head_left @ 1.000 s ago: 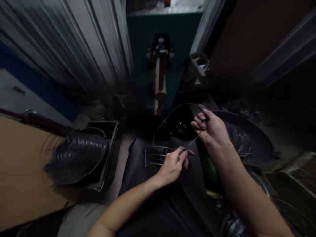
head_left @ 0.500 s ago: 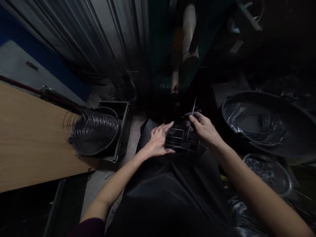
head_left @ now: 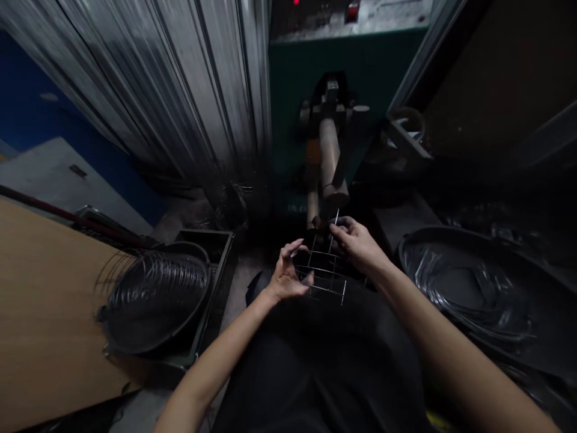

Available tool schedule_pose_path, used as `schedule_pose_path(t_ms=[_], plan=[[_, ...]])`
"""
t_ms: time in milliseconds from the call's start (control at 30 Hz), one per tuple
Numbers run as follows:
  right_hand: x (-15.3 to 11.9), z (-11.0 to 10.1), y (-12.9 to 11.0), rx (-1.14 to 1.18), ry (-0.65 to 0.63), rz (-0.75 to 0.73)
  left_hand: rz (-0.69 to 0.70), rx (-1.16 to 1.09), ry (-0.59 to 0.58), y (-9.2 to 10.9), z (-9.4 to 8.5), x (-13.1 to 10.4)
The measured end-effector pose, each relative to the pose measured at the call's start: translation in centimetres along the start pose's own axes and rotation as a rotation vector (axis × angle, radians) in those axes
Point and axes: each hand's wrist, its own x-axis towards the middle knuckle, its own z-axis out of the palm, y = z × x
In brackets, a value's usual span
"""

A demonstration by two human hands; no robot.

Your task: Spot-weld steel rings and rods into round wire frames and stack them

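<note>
My left hand (head_left: 291, 273) curves round the left side of a small wire grid (head_left: 332, 273), its thumb and fingers spread to either side of the wires. A thin straight wire (head_left: 337, 215) is pinched between the thumb and fingertips of my right hand (head_left: 358, 242); it lies along the grid's right part and points up. Straight ahead, just above the hands, a thick round metal arm (head_left: 331, 153) of a machine ends close to the wire's tip. Below it is a thinner metal rod (head_left: 312, 207). Dark fingertips partly hide the wire.
At left, a black basin (head_left: 155, 307) with looped wire rings (head_left: 175, 270) sits on a crate (head_left: 225, 252). At right, a wide black basin (head_left: 554, 325) holds bent wire pieces (head_left: 433, 282). The green machine body (head_left: 374, 66) and corrugated metal sheet (head_left: 198, 90) stand ahead.
The view has tilted up, showing more of the machine. Both hands have brought the grid and wire nearer the machine's metal arm. The wire now lies in line with the grid.
</note>
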Motion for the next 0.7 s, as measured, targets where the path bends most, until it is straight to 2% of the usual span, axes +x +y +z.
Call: schedule_pose_path(t_ms=[133, 300, 533, 700], plan=[[2.0, 0.0, 0.4, 0.022, -0.002, 0.025, 0.007, -0.036, 0.004, -1.4, 0.3, 1.2], [3.2, 0.0, 0.9, 0.034, 0.024, 0.079, 0.011, -0.048, -0.019, -2.1, 0.3, 2.4], [3.9, 1.0, -0.7, -0.028, 0.050, 0.052, 0.025, -0.094, -0.008, -3.0, 0.0, 3.8], [5.0, 0.7, -0.2, -0.050, 0.079, -0.005, 0.039, -0.080, -0.020, -3.5, -0.1, 4.9]])
